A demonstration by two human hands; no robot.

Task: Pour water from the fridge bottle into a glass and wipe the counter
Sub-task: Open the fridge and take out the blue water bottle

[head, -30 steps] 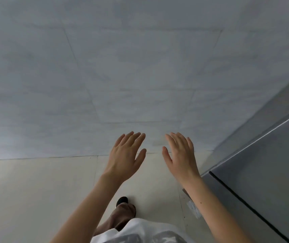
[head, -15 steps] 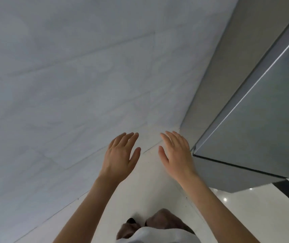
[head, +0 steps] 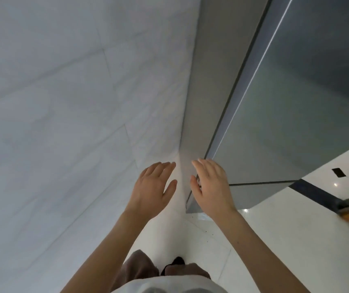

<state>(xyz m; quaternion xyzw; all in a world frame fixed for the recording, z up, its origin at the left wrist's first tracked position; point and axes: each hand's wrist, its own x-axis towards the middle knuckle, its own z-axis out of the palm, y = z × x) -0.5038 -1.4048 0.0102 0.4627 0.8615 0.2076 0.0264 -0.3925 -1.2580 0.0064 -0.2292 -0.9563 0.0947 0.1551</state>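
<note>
Both hands are empty, fingers straight. The right hand [head: 210,187] is nearer the fridge door [head: 285,115] — its tall edge rises just beyond those fingertips — the left hand [head: 152,191] faces the wall.

left grip [head: 152,188]: empty, fingers straight | right grip [head: 212,185]: empty, fingers straight

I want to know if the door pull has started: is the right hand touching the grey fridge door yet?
Cannot tell. In the head view the right hand overlaps the fridge door edge with fingers straight, but neither contact nor a gap shows plainly.
</note>
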